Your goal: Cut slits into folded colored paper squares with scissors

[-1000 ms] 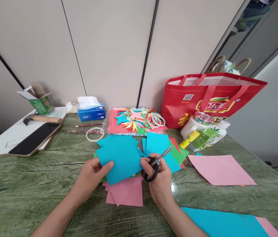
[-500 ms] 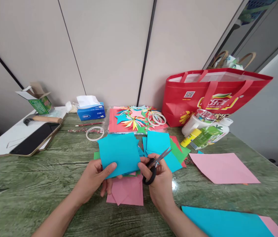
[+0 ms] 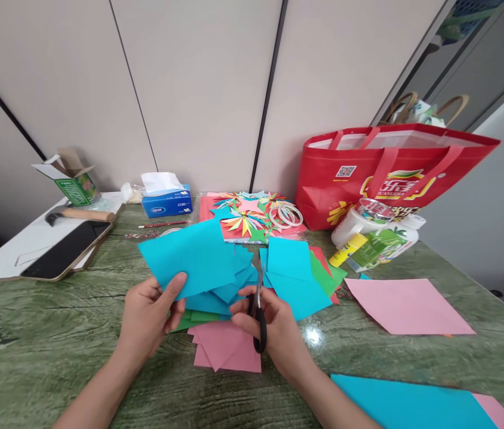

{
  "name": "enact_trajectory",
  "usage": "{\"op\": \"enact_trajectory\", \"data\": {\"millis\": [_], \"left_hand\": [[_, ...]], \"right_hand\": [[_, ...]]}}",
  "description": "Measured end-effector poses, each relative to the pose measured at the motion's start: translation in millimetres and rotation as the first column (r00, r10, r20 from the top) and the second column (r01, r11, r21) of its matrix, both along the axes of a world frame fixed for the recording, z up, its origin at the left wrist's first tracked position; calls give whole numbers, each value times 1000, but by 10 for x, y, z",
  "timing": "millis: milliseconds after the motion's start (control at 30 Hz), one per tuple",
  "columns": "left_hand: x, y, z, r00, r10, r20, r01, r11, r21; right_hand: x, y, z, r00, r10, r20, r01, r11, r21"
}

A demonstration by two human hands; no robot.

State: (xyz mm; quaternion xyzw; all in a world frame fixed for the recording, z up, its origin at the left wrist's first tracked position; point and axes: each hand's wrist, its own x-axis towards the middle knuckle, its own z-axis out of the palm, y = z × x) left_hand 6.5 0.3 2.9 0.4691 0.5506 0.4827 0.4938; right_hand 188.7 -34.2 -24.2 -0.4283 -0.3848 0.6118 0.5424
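Between thumb and fingers, my left hand (image 3: 151, 316) grips a blue sheet of paper (image 3: 193, 259), tilted and raised over the pile. My right hand (image 3: 270, 322) is closed around the black handles of a pair of scissors (image 3: 259, 319), whose blades point away from me and upward. Beneath both hands lie loose blue pieces (image 3: 211, 302), green paper (image 3: 196, 320) and pink paper squares (image 3: 227, 351). Just past the scissors, a second stack of blue paper (image 3: 299, 292) rests on green and red sheets. The scissors are apart from the held sheet.
At the back stand a blue tissue box (image 3: 167, 204), folded paper stars (image 3: 247, 217), tape rolls (image 3: 285, 215) and a red bag (image 3: 323, 179). A yellow glue stick (image 3: 348, 250) leans right; a pink sheet (image 3: 408, 305) lies nearby. Leftward are a phone (image 3: 67, 250) and hammer (image 3: 80, 214).
My left hand has moved left with the blue sheet, uncovering blue pieces below. My right hand has left the sheet's edge, and the scissors have turned from pointing right to pointing straight away.
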Motion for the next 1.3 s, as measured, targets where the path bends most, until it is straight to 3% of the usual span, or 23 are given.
{"op": "enact_trajectory", "data": {"millis": [133, 267, 767, 1300], "left_hand": [[-20, -10, 36, 1000, 17, 20, -17, 1000, 8], [-4, -15, 39, 1000, 24, 12, -24, 1000, 2], [29, -57, 63, 993, 23, -118, -15, 998, 66], [38, -53, 21, 995, 42, -94, -32, 994, 105]], "right_hand": [[-25, -43, 23, 981, 196, -10, -196, 981, -1], [-26, -59, 1, 960, 280, -13, -280, 960, 18], [-18, -50, 2, 958, 286, 3, -286, 958, -8], [-5, -43, 13, 950, 313, 17, -313, 950, -4]]}}
